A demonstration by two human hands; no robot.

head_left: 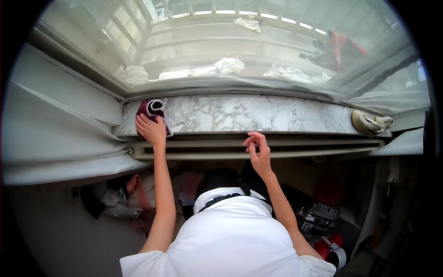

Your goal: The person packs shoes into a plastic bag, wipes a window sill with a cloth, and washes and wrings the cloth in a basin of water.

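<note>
While the L hand lies over the dark red cloth w/ white edge, on the L end of the marble sill, whether it grips, I cannot tell. The R hand is apart, fingers loosely bent. Below R, a black case; contents hidden.

Room in a home, marble windowsill, white curtain, shoes on the sill, suitcase below

A grey-veined white marble sill carries a rolled dark-red cloth with pale edging near its left end and beige shoes near its right
</note>
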